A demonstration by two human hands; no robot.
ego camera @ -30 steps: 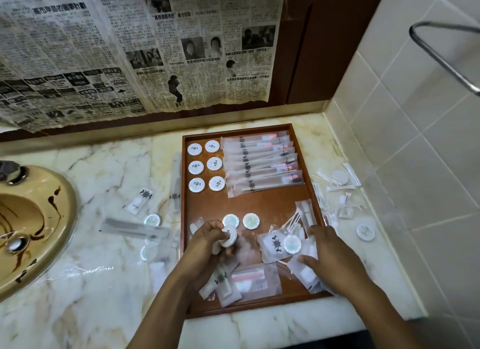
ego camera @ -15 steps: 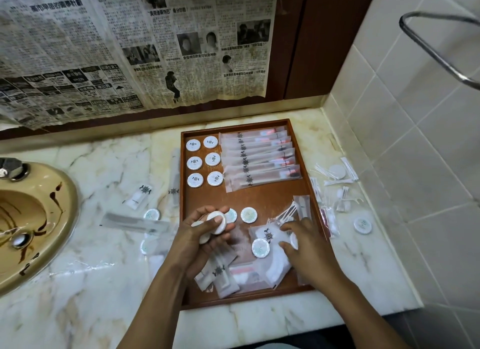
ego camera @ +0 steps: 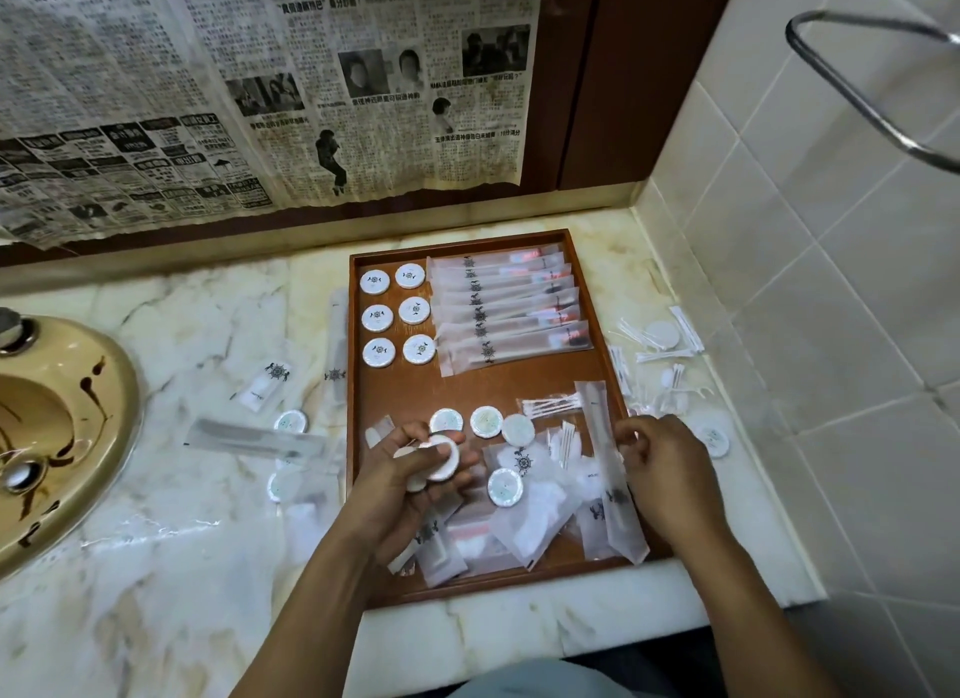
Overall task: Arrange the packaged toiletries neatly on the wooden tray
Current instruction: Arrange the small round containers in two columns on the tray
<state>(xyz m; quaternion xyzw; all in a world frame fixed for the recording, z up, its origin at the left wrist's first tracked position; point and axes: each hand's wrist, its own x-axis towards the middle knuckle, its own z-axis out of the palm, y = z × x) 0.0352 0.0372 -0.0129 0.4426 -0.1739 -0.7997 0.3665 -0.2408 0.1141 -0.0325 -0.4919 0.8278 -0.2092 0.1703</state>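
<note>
The wooden tray (ego camera: 519,385) lies on the marble counter. At its back, several round white soaps (ego camera: 397,315) sit in two columns beside a row of long toothbrush packets (ego camera: 511,310). Loose round soaps (ego camera: 485,421), cotton swabs (ego camera: 550,404) and sachets (ego camera: 524,521) are jumbled at the tray's front. My left hand (ego camera: 405,489) grips a small stack of round soaps (ego camera: 441,458) above the front left of the tray. My right hand (ego camera: 670,474) hovers at the tray's right edge with curled fingers; I cannot tell whether it pinches anything.
More packets (ego camera: 265,380) and round soaps (ego camera: 291,422) lie on the counter left of the tray, near a yellow basin (ego camera: 62,437). Swabs and a round soap (ego camera: 714,437) are scattered on the right, against the tiled wall (ego camera: 831,282). Newspaper (ego camera: 260,89) hangs behind.
My right hand left the sachet pile and moved right to the tray's edge, uncovering another round soap. My left hand still holds its stack of soaps, a little higher.
</note>
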